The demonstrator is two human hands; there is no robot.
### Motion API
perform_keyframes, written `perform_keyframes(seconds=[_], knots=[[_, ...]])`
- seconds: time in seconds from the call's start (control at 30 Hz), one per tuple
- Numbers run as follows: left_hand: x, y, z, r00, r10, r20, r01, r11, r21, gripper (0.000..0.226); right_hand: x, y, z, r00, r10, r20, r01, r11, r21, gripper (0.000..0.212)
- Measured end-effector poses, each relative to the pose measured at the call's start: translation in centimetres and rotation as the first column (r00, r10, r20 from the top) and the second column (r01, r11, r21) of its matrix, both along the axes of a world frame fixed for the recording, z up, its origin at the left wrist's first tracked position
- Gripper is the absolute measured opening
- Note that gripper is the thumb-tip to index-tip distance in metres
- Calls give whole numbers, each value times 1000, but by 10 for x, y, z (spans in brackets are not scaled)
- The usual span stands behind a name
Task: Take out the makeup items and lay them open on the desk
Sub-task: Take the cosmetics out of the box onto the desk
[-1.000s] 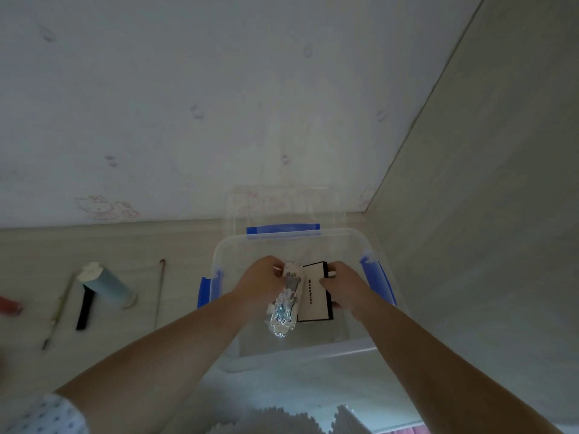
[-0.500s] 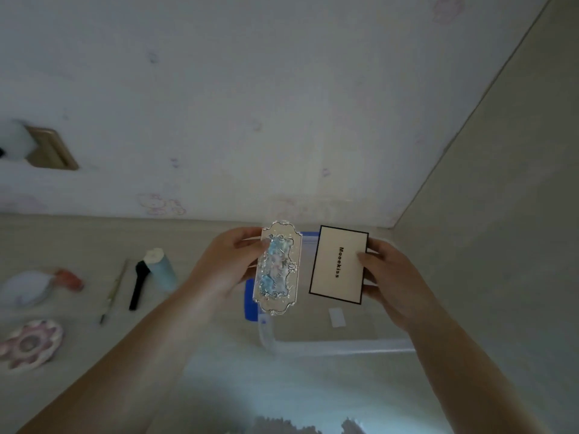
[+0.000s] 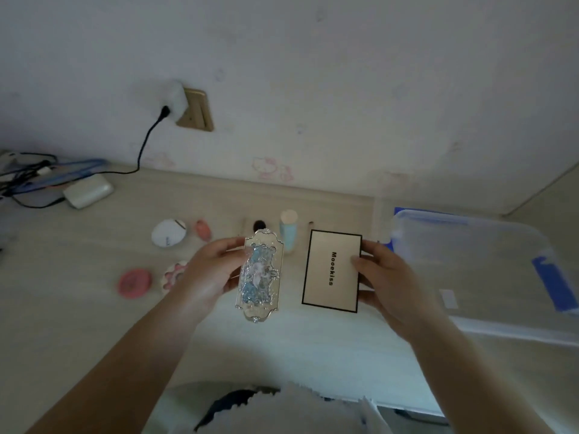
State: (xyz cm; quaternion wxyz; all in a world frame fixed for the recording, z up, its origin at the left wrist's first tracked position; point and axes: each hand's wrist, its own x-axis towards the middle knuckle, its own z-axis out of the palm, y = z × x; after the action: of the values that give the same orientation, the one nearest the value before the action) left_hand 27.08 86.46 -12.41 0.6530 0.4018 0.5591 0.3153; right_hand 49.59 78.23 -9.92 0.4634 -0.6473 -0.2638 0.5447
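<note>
My left hand grips an ornate silver palette with a blue pattern, held closed above the desk. My right hand holds a cream palette with a black border, also closed, by its right edge. Both are lifted over the middle of the pale wooden desk. The clear plastic box with blue clips stands at the right. Laid out behind the hands are a light blue tube, a black-tipped brush, a pink sponge, a white puff, a pink round compact and a flower-patterned compact.
A wall socket holds a plug whose black cable runs down to a white power bank and tangled cables at the far left. The wall rises behind the desk, and a side panel closes the right corner.
Both hands lifted the two palettes out of the box and carried them left over the desk. The view swung left, so the box now lies at the right.
</note>
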Motion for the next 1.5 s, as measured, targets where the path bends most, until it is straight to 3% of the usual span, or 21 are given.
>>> perform_keyframes(seconds=[0.27,0.4,0.63,0.77,0.93,1.03,1.2,1.33,1.5], knots=[[-86,-3,-74,983,29,-181,-54,989,-135,14,-84,6,-89,995,92,35,-79,956,-284,29],[-100,-9,-99,986,6,-166,-36,983,-177,19,-108,5,-117,996,84,23,-70,927,-369,30],[-91,2,-120,973,-60,-224,31,991,-129,11,-110,14,-131,995,13,102,28,923,-384,29],[-71,10,-123,940,-105,-324,100,994,-32,23,-103,21,-135,991,-45,125,88,926,-367,30],[-53,14,-125,938,-134,-320,124,991,-51,32,-103,31,-139,926,98,364,33,940,-338,61],[-45,15,-129,883,-172,-436,198,980,14,47,-104,36,-137,849,211,483,-32,935,-352,73],[-39,7,-131,732,-217,-646,386,913,130,78,-105,37,-139,706,335,624,-90,916,-390,73],[-37,7,-129,646,-213,-733,441,888,130,74,-103,34,-141,718,320,618,-61,913,-403,71],[-36,7,-128,635,-217,-742,460,878,136,62,-102,31,-143,737,291,610,-41,920,-389,72]])
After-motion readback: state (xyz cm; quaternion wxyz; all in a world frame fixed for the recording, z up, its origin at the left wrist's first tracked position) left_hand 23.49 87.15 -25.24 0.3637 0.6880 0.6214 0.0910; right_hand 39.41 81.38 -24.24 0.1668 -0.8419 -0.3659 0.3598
